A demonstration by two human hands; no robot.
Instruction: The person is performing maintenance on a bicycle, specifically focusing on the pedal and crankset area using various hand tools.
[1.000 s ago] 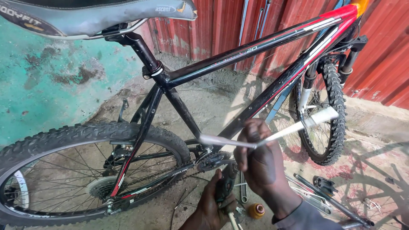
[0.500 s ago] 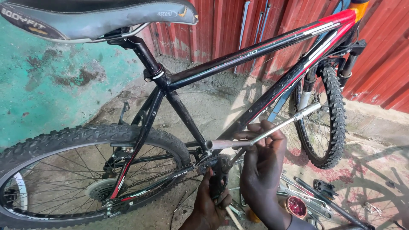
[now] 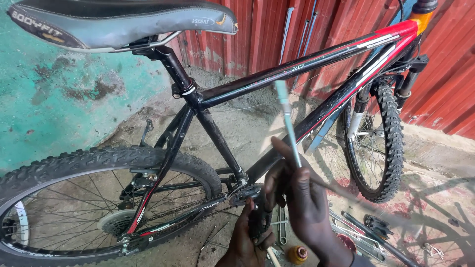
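While the long silver wrench (image 3: 288,123) stands nearly upright, its blurred top end in front of the bicycle's black top tube, its lower end sits at the crank area, just beside the seat tube's foot. The right hand (image 3: 302,198) has its grip clenched round the lower shaft of that wrench, thumb pointing up along it. Below and to the left, the left hand (image 3: 250,237) holds the dark crank arm (image 3: 258,217), its grip closed round it. Both hands work at the bottom bracket of the black and red bicycle (image 3: 307,69), which stands on a concrete floor (image 3: 247,123). Its grey saddle (image 3: 118,22) fills the upper left, the knobby rear wheel (image 3: 99,207) the lower left, the front wheel (image 3: 376,143) the right. Behind stand a red corrugated wall (image 3: 445,74) and a green painted wall (image 3: 44,99). Loose tools (image 3: 366,232) and a small orange cap (image 3: 298,253) lie on the floor near the hands.
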